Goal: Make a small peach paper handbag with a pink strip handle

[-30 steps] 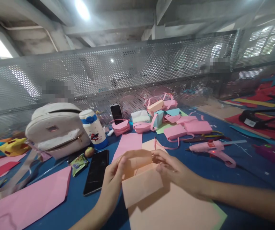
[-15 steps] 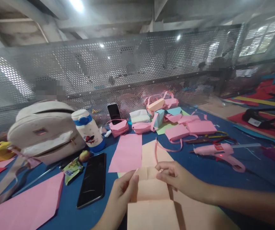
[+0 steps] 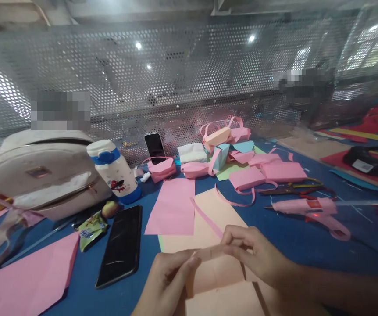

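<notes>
My left hand (image 3: 171,278) pinches the near-left side of the far edge of a folded peach paper (image 3: 217,274) between thumb and fingers. At the right end of that same edge, my right hand (image 3: 258,254) is closed in a pinch. A narrow pink paper strip (image 3: 205,216) runs from the right fingers up and to the left; whether they grip it too is hard to see. The folded paper has crease lines, and its near part runs out of the bottom of the view. Beneath lies a flat peach sheet (image 3: 213,202), beside a pink sheet (image 3: 172,206).
Right of my hands lies a pink glue gun (image 3: 307,206) with its light on, near some scissors (image 3: 294,188). Small pink paper bags (image 3: 246,177) sit at the back. To the left are a black phone (image 3: 121,245), a bottle (image 3: 115,171) and a white backpack (image 3: 51,171).
The pink strip has swung from upright to leaning left. My hands and the folded paper have shifted slightly right and lower in view, and its far flap looks more folded over.
</notes>
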Action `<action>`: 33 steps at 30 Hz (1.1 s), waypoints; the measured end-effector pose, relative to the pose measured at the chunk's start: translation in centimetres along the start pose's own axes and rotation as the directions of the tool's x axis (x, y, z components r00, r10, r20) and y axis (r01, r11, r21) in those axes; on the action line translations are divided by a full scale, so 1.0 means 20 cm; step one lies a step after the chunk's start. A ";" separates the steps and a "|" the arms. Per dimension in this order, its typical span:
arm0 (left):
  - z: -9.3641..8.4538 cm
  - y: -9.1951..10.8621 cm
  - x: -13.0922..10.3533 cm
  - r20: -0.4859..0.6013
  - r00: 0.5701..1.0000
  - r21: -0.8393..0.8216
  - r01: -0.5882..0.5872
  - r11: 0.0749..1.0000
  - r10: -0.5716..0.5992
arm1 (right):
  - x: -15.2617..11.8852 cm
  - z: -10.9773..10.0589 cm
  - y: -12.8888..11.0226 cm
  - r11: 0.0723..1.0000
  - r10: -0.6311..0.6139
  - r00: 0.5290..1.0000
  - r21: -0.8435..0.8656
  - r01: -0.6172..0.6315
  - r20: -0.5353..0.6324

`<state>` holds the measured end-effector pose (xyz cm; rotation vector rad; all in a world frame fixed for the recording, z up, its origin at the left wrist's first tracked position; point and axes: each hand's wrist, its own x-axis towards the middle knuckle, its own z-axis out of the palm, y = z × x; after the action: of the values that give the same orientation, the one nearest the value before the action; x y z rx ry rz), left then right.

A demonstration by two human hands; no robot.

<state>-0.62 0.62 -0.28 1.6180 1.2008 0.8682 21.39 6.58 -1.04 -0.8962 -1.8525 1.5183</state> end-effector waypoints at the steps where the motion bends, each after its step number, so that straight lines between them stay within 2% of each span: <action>1: 0.00 0.01 0.00 0.006 1.000 0.013 -0.018 1.000 0.018 | 0.00 0.00 0.00 1.000 -0.007 1.000 -0.020 0.007 -0.002; 4: 0.00 0.02 0.00 0.008 0.999 0.031 -0.042 0.999 0.042 | -0.01 0.00 0.01 0.998 -0.013 1.000 -0.064 0.013 -0.002; 7: 0.00 0.01 0.00 -0.042 0.999 0.031 -0.028 0.999 0.029 | 0.00 0.00 0.00 0.998 -0.011 1.000 -0.070 0.012 0.009; 12: 0.01 -0.02 0.01 -0.095 0.995 -0.092 0.023 0.995 -0.032 | -0.01 0.00 -0.02 0.998 0.004 1.000 -0.058 -0.002 0.028; 16: 0.00 -0.05 0.03 -0.296 0.949 -0.150 0.066 0.987 -0.108 | -0.01 0.00 -0.01 0.999 0.027 1.000 -0.031 -0.027 0.009; 18: -0.01 -0.05 0.03 -0.356 0.924 -0.165 0.082 0.983 -0.137 | -0.01 -0.01 -0.01 0.999 0.040 0.999 -0.011 -0.040 0.007; 23: -0.02 -0.02 0.04 -0.345 0.914 -0.284 0.115 0.952 -0.213 | 0.01 -0.01 0.00 0.993 0.107 0.994 0.050 -0.107 -0.003; 26: -0.02 -0.03 0.04 -0.353 0.907 -0.323 0.112 0.940 -0.229 | 0.02 -0.01 0.01 0.992 0.107 0.994 0.067 -0.106 -0.016; 29: -0.03 -0.05 0.04 -0.374 0.912 -0.268 0.065 0.961 -0.166 | 0.02 -0.02 0.02 0.997 0.032 0.997 0.066 -0.027 -0.070; 33: -0.06 -0.04 0.04 -0.380 0.920 -0.043 -0.125 0.991 0.099 | 0.01 -0.03 0.03 0.998 -0.010 0.992 0.053 0.017 -0.123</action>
<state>-1.68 1.77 -0.67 1.5185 1.3314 1.3259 21.79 7.13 -1.59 -0.9287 -1.7187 1.4651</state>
